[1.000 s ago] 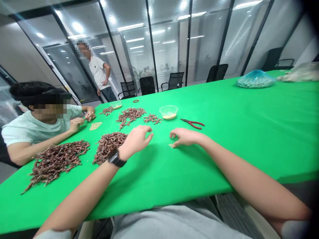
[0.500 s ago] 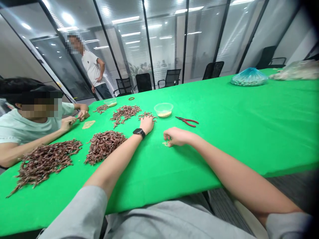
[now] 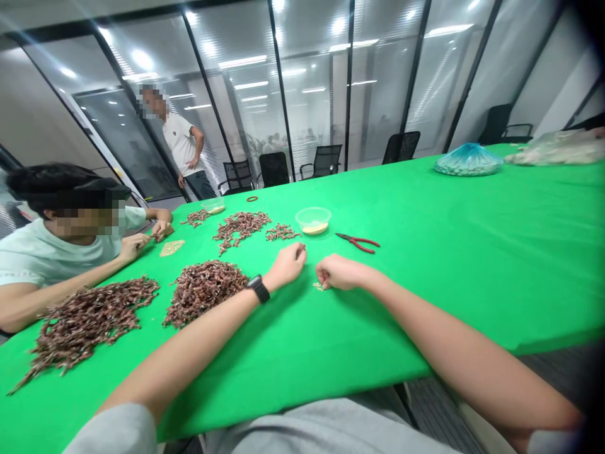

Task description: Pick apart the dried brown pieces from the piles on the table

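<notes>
My left hand [image 3: 287,265], with a black watch on its wrist, hovers over the green table [image 3: 449,252] with fingers pinched together on a small brown piece. My right hand [image 3: 336,272] rests on the cloth in a loose fist, right beside a few tiny yellow bits [image 3: 318,287]; what it holds, if anything, is hidden. A heap of brown pieces [image 3: 204,289] lies just left of my left wrist. Further off lie a small brown cluster [image 3: 282,232], a clear tub of yellow bits [image 3: 312,221] and red-handled pliers [image 3: 358,241].
A seated person at the left [image 3: 57,252] handles brown pieces beside a long brown heap [image 3: 85,318]. More brown heaps [image 3: 239,226] lie beyond. Another person [image 3: 182,148] stands by the glass wall. A blue bag [image 3: 467,161] sits far right.
My left hand reached out to the small brown cluster, then drew back toward me with its fingers pinched. My right hand stayed by the yellow bits and curled tighter.
</notes>
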Action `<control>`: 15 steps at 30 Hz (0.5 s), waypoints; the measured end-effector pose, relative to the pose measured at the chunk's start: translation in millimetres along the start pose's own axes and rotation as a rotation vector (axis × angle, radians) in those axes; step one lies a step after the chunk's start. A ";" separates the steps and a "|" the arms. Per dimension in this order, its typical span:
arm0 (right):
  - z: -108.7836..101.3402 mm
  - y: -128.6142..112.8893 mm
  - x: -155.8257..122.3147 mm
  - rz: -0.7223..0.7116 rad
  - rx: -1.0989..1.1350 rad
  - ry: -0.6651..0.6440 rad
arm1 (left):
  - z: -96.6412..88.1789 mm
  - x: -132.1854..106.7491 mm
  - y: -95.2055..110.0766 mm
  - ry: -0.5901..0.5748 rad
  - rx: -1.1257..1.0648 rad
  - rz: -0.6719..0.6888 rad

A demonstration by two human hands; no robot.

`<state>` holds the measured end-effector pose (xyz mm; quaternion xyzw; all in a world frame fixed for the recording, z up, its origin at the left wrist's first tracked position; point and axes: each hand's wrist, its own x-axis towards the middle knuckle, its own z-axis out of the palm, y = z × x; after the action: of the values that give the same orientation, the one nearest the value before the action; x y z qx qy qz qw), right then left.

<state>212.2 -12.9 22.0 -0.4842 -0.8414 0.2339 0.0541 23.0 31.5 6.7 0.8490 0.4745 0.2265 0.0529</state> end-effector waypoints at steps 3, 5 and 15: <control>1.2 1.6 0.4 -0.027 0.004 0.024 | 1.1 -37.8 9.1 -0.045 -0.378 -0.058; 1.0 2.5 -0.1 -0.044 0.023 0.023 | 0.1 -56.2 9.2 -0.020 -0.500 -0.104; -2.2 4.3 -0.7 -0.055 -0.005 0.031 | 2.5 -56.3 -9.4 -0.038 -0.732 -0.165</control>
<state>216.7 -11.0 22.1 -0.4648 -0.8539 0.2228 0.0725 -8.4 -9.8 -17.2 0.7368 0.4277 0.3605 0.3798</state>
